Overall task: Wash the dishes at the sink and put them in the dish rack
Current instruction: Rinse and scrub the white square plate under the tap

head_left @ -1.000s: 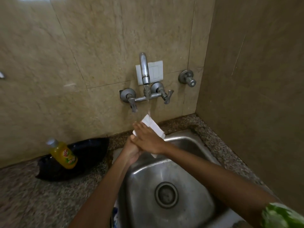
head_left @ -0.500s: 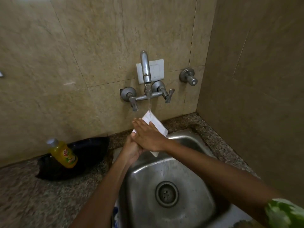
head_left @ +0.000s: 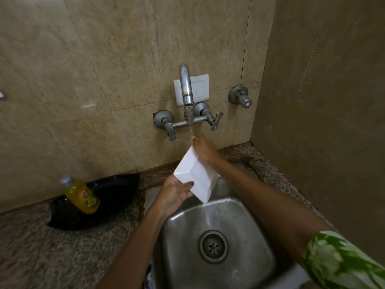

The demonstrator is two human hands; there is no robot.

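Observation:
A white square dish is tilted over the back of the steel sink. My left hand grips its lower left edge, thumb on the face. My right hand lies along the dish's upper right edge, fingertips up in the water stream falling from the wall tap. Water runs off the dish's lower corner into the sink. The right hand's fingers look fairly straight.
A yellow bottle of dish liquid lies in a black tray on the speckled counter, left of the sink. A tiled side wall closes the right. The drain sits mid-basin. A separate wall valve is right of the tap.
My right hand slid up from over the dish's face to its top edge under the stream, uncovering the dish. The left hand now shows, holding the lower edge.

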